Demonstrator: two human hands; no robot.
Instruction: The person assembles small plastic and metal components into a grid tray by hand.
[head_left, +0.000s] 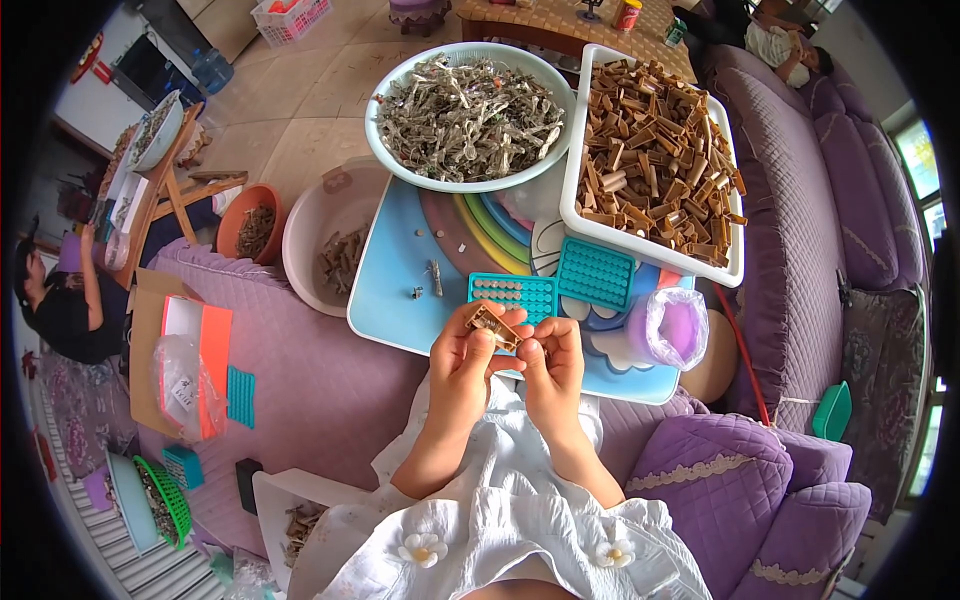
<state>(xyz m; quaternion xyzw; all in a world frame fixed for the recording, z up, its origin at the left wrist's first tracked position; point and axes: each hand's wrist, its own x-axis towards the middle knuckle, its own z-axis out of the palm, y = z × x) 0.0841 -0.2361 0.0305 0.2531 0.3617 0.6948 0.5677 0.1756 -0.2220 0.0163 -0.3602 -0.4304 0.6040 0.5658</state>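
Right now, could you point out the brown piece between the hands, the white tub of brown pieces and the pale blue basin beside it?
Brown piece (pixel 493 327): head view, middle of its visible side.
White tub (pixel 650 253): head view, its near wall.
Pale blue basin (pixel 470 187): head view, its near rim.

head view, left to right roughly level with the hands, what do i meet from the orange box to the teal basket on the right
Orange box → teal mat → left hand → right hand → purple tub → red stick → teal basket
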